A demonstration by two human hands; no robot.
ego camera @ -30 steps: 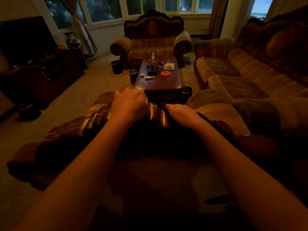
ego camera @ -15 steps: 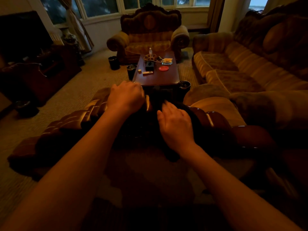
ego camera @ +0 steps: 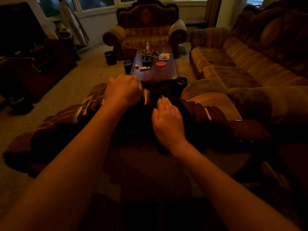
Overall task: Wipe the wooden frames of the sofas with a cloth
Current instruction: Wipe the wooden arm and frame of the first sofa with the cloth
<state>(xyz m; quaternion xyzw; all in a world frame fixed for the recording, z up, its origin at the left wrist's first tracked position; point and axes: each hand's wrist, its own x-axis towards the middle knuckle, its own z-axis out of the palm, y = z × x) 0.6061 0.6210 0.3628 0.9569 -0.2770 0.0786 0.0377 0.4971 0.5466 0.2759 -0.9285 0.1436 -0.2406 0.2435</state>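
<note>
Since a second ago the right hand (ego camera: 167,120) has drawn back from the crest toward the person and now lies fingers straight, pressing the dark cloth (ego camera: 173,104) onto the carved wooden frame (ego camera: 63,117) of the sofa back. That frame runs left to right just ahead of both arms, so I judge the next stroke goes sideways along it. Slightly farther on, the left hand (ego camera: 124,90) curls over the crest; whether it pinches cloth I cannot tell.

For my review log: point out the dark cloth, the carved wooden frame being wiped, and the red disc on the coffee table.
dark cloth (ego camera: 157,93): head view, strip draped over the frame's crest.
carved wooden frame (ego camera: 66,114): head view, glossy ridges left of the hands.
red disc (ego camera: 161,64): head view, its centre.
</note>
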